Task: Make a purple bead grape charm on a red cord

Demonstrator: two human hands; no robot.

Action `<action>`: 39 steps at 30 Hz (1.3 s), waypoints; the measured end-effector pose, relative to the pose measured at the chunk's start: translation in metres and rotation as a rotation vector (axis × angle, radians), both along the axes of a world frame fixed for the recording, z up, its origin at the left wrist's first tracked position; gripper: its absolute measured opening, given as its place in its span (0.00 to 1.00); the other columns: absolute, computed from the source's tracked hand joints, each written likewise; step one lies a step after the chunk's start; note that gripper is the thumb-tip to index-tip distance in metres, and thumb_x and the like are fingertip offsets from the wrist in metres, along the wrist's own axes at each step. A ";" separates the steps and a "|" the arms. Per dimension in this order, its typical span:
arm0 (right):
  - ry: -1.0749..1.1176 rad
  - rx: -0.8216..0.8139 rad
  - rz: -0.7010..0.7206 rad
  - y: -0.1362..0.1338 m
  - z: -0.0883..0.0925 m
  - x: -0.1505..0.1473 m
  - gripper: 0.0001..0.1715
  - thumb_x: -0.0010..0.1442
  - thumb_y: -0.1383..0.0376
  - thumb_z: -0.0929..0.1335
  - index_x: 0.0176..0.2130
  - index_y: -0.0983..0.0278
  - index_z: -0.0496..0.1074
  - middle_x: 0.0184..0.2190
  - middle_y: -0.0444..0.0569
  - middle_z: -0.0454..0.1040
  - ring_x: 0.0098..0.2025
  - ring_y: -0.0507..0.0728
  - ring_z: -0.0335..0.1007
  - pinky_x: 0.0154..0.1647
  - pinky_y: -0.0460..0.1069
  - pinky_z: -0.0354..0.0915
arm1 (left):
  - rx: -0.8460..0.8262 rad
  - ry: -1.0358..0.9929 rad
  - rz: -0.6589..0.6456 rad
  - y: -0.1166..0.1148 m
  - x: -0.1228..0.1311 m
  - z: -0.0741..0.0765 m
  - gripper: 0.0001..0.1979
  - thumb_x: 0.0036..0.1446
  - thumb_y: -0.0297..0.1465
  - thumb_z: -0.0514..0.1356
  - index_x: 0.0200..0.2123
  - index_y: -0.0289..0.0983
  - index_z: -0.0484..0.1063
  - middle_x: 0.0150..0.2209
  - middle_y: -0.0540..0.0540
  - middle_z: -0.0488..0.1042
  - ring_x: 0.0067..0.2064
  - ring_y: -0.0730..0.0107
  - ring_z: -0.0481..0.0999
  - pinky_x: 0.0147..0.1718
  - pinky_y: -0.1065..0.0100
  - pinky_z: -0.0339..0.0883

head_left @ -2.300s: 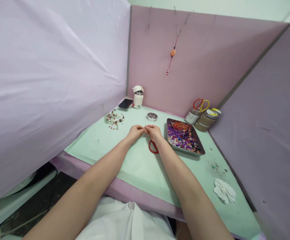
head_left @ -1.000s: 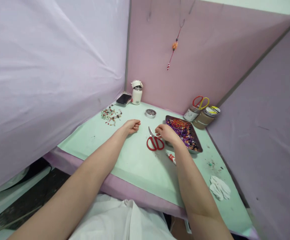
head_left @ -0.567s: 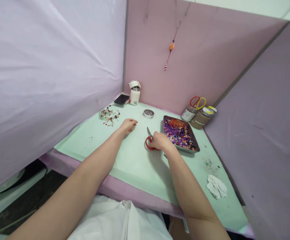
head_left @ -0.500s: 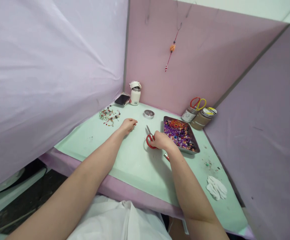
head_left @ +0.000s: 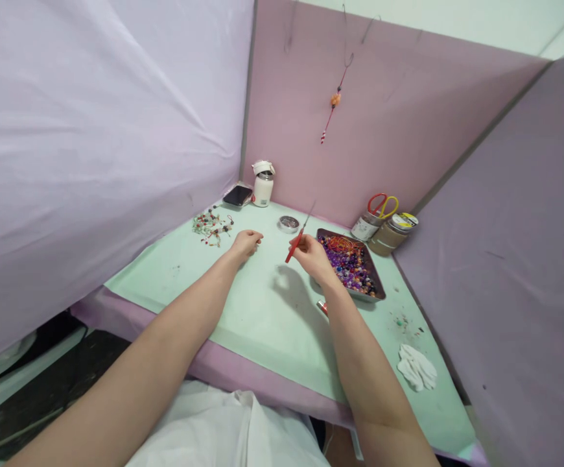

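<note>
"What does the head view give you?"

"I see the right hand (head_left: 313, 257) gripping the red-handled scissors (head_left: 300, 235), held above the green tabletop (head_left: 262, 311), just left of the bead tray (head_left: 367, 298). The left hand (head_left: 246, 244) is apart from it, fingers drawn together; I can't tell if anything is between them."

"Which step is this?"

"I'd call it readying the scissors; I make out nothing between the blades."

"And the next move?"

"To my mind, it calls for a settled grip, with the blades kept clear of the left fingers."
</note>
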State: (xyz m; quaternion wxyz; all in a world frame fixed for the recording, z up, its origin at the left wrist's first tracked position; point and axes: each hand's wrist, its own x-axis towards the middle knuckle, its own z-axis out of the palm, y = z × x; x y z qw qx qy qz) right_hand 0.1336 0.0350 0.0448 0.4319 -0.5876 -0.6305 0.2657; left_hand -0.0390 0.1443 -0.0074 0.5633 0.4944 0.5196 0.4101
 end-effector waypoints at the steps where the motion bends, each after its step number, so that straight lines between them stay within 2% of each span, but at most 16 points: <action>1: 0.062 0.030 -0.006 0.002 0.000 0.000 0.16 0.50 0.60 0.65 0.40 0.62 0.64 0.41 0.48 0.72 0.39 0.52 0.68 0.39 0.47 0.63 | 0.007 0.001 0.005 0.000 0.000 0.000 0.13 0.60 0.35 0.56 0.45 0.33 0.68 0.40 0.45 0.71 0.36 0.71 0.73 0.33 0.66 0.71; 3: 0.163 0.042 -0.015 0.006 -0.002 -0.001 0.18 0.51 0.58 0.65 0.41 0.62 0.62 0.39 0.47 0.70 0.37 0.52 0.67 0.37 0.46 0.63 | 0.022 0.000 0.017 -0.001 0.000 0.001 0.12 0.60 0.35 0.56 0.42 0.32 0.68 0.35 0.47 0.71 0.31 0.75 0.71 0.28 0.70 0.69; 5: 0.230 -0.021 0.005 0.008 -0.005 -0.001 0.19 0.52 0.54 0.65 0.40 0.62 0.61 0.32 0.44 0.69 0.31 0.51 0.65 0.32 0.46 0.62 | 0.042 -0.006 0.032 -0.003 0.000 0.002 0.09 0.59 0.34 0.57 0.37 0.32 0.69 0.29 0.50 0.69 0.23 0.80 0.65 0.20 0.75 0.61; 8: 0.290 -0.208 0.099 0.007 -0.009 -0.002 0.25 0.53 0.45 0.64 0.36 0.64 0.64 0.23 0.41 0.65 0.22 0.49 0.59 0.24 0.45 0.58 | 0.073 -0.025 0.055 -0.004 -0.001 0.004 0.05 0.55 0.30 0.58 0.30 0.32 0.68 0.22 0.54 0.64 0.15 0.85 0.51 0.13 0.75 0.45; 10: 0.316 -0.339 0.168 0.005 -0.010 -0.004 0.29 0.53 0.41 0.63 0.34 0.64 0.65 0.21 0.41 0.64 0.20 0.48 0.58 0.23 0.45 0.58 | 0.091 -0.039 0.068 -0.004 -0.001 0.005 0.04 0.52 0.29 0.59 0.29 0.33 0.68 0.21 0.54 0.62 0.13 0.86 0.48 0.13 0.74 0.40; 14: 0.336 -0.525 0.229 0.005 -0.009 -0.008 0.32 0.53 0.38 0.62 0.31 0.64 0.64 0.20 0.42 0.64 0.19 0.48 0.59 0.21 0.44 0.58 | 0.125 -0.057 0.083 -0.004 0.000 0.005 0.04 0.48 0.30 0.60 0.28 0.34 0.68 0.21 0.54 0.63 0.13 0.85 0.49 0.13 0.73 0.38; 19: 0.309 -0.650 0.235 0.014 -0.009 -0.013 0.34 0.54 0.37 0.59 0.28 0.65 0.64 0.18 0.43 0.64 0.17 0.48 0.59 0.16 0.43 0.54 | 0.172 -0.056 0.077 -0.006 0.001 0.006 0.05 0.46 0.31 0.59 0.27 0.35 0.70 0.21 0.53 0.63 0.14 0.84 0.49 0.14 0.73 0.41; 23: 0.276 -0.636 0.208 0.022 -0.012 -0.016 0.35 0.55 0.37 0.57 0.29 0.65 0.64 0.18 0.43 0.63 0.17 0.48 0.58 0.15 0.42 0.51 | 0.200 -0.039 0.034 -0.008 0.003 0.007 0.05 0.44 0.30 0.60 0.26 0.34 0.71 0.21 0.53 0.65 0.16 0.82 0.53 0.15 0.73 0.44; 26: 0.220 -0.574 0.167 0.025 -0.016 -0.018 0.33 0.54 0.37 0.60 0.31 0.65 0.64 0.19 0.42 0.63 0.17 0.47 0.57 0.15 0.42 0.49 | 0.210 -0.031 -0.013 -0.008 0.005 0.005 0.04 0.42 0.29 0.61 0.23 0.34 0.72 0.20 0.52 0.65 0.17 0.81 0.55 0.16 0.73 0.46; 30: 0.087 -0.478 0.106 0.023 -0.017 -0.019 0.33 0.53 0.38 0.61 0.32 0.65 0.64 0.19 0.40 0.62 0.17 0.46 0.54 0.18 0.42 0.53 | 0.201 -0.047 -0.038 -0.008 0.006 0.003 0.04 0.41 0.29 0.61 0.22 0.34 0.72 0.19 0.52 0.64 0.18 0.80 0.55 0.17 0.73 0.45; 35: -0.228 -0.420 0.022 0.013 -0.007 -0.015 0.32 0.55 0.40 0.60 0.29 0.66 0.67 0.19 0.45 0.66 0.21 0.49 0.60 0.24 0.44 0.58 | 0.137 -0.142 -0.026 -0.009 0.005 0.007 0.03 0.43 0.28 0.62 0.23 0.34 0.70 0.19 0.53 0.62 0.16 0.83 0.52 0.15 0.74 0.40; 39: -0.561 -0.392 -0.106 -0.005 -0.002 -0.009 0.25 0.53 0.47 0.66 0.26 0.67 0.70 0.25 0.57 0.73 0.33 0.59 0.70 0.31 0.48 0.60 | 0.058 -0.293 -0.057 -0.011 0.004 0.015 0.04 0.45 0.26 0.62 0.24 0.33 0.69 0.19 0.54 0.61 0.15 0.86 0.48 0.14 0.76 0.37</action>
